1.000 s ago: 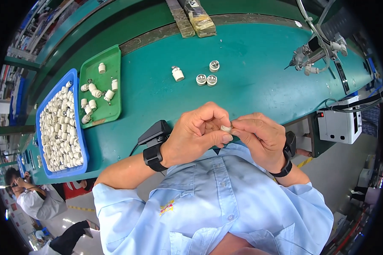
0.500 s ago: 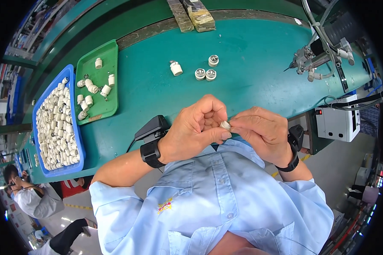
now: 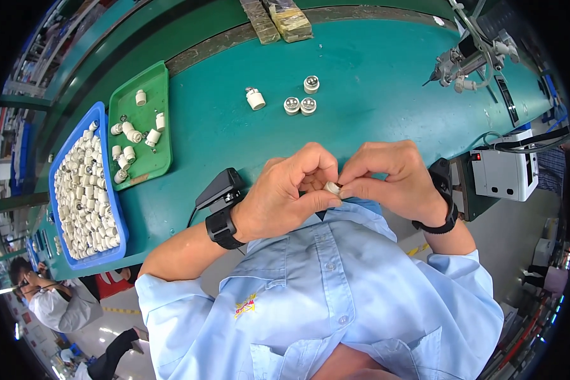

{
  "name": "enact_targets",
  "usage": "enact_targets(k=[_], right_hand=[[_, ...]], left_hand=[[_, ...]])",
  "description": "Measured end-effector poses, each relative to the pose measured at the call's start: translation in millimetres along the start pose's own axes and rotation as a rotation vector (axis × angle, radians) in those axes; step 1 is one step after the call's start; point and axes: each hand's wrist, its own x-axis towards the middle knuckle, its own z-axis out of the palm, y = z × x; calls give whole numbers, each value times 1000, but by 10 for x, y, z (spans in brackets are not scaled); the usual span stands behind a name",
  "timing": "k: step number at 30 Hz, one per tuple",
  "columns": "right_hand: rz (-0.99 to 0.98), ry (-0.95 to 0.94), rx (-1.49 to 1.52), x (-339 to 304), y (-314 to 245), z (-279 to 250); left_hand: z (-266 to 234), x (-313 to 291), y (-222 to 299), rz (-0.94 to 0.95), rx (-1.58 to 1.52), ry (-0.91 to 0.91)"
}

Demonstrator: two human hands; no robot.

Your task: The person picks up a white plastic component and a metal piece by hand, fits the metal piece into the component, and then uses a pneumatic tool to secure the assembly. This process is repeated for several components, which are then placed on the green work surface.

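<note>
At the table's near edge my left hand pinches a small white cylindrical part, which looks like a ceramic lamp holder. My right hand meets it from the other side, thumb and forefinger closed at the part's end. A tiny dark bit shows between those right fingertips, too small to name. Beyond my hands, a white lamp holder with a metal bracket lies tilted on the table. To its right, three short white holders with shiny metal tops, one of them a lamp holder, stand upright.
On the left, a blue tray is heaped with white holders, beside a green tray with several more. A metal tool head with hoses hangs at the right, above a white control box. Wrapped bars lie at the back.
My right hand has shifted, its fingers now more bent and arched over the part. The part stays in my left fingers. The whole view has shifted slightly.
</note>
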Motion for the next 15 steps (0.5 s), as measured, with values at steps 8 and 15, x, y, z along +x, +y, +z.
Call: enact_targets(k=[8,15], right_hand=[[251,29,421,42,76,38],[-337,461,-137,13,-262,-157]], left_hand=[[-28,61,-45,220,294,49],[-253,151,-206,422,723,142]])
